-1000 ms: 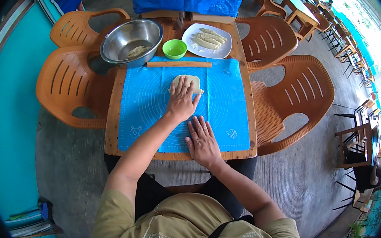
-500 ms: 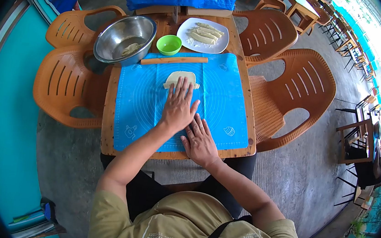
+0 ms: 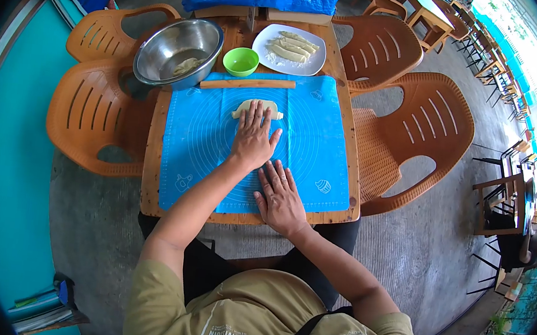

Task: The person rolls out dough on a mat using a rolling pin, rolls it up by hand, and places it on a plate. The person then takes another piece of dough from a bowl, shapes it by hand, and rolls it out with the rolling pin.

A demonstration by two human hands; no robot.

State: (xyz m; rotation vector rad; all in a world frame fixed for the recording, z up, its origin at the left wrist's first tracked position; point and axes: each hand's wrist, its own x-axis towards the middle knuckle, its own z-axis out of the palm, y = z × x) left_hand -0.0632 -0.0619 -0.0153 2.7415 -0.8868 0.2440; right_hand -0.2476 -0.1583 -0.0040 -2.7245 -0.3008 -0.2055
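My left hand (image 3: 254, 139) lies with fingers stretched forward on a partly rolled-up piece of dough (image 3: 276, 114), pressing its near edge. The fingers cover the middle of the roll; its two ends show at either side. Flat on the blue baking mat (image 3: 196, 151), close to its near edge, rests my right hand (image 3: 281, 200), fingers slightly spread and holding nothing. Beyond the dough, a wooden rolling pin (image 3: 248, 85) lies crosswise on the mat.
A steel bowl (image 3: 167, 48) with some dough stands at the back left of the wooden table. Beside it are a green bowl (image 3: 240, 63) and a white plate (image 3: 316, 61) carrying several rolled dough pieces (image 3: 290, 53). Orange chairs (image 3: 414, 127) flank both sides.
My left hand has slid slightly forward, away from me, and the dough's near edge has rolled further, leaving less flat sheet. My right hand stays in place.
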